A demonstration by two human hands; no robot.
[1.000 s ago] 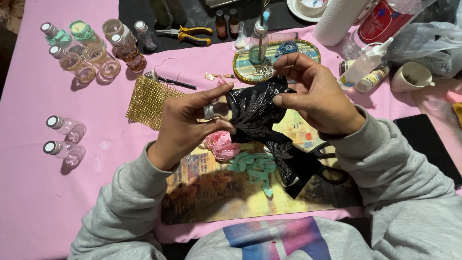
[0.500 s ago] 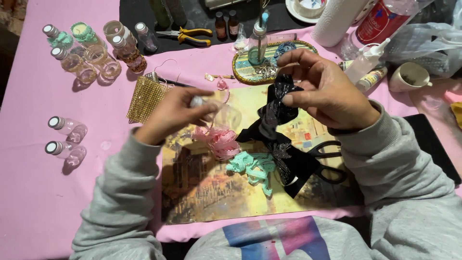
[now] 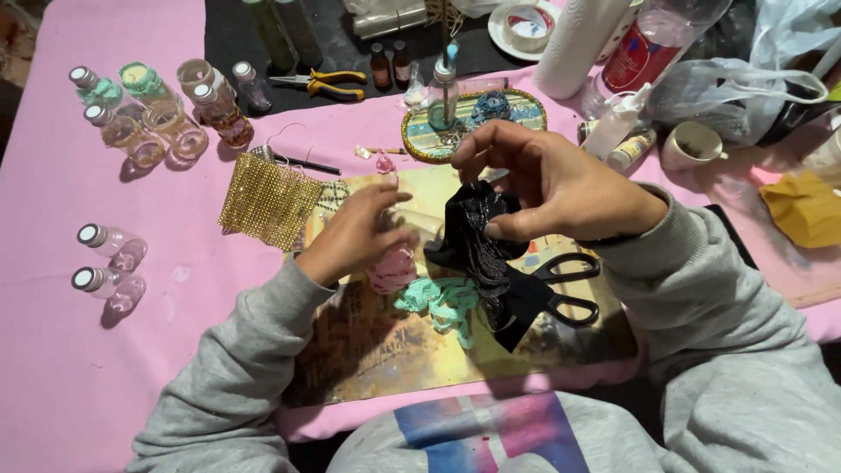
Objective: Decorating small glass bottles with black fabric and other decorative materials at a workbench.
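My right hand (image 3: 561, 188) pinches a strip of shiny black lace fabric (image 3: 480, 250) that hangs down onto a picture-printed board (image 3: 377, 350). My left hand (image 3: 355, 232) is curled around a small clear glass bottle (image 3: 396, 221), mostly hidden by the fingers, just above a bunch of pink lace (image 3: 392, 270). A mint-green lace piece (image 3: 442, 302) lies beside the black fabric. Black-handled scissors (image 3: 569, 285) rest on the board under my right wrist.
A gold mesh square (image 3: 267, 201) lies left of the board. Two capped bottles (image 3: 109, 263) lie at the far left, several more (image 3: 158, 114) at the back. Yellow pliers (image 3: 326, 83), an oval tray (image 3: 517, 109), a cup (image 3: 692, 144) and a paper roll (image 3: 580, 39) crowd the back.
My left hand pulled away from the black fabric with the bottle and came down over the pink lace. My right hand bunched the black fabric and lowered it toward the board.
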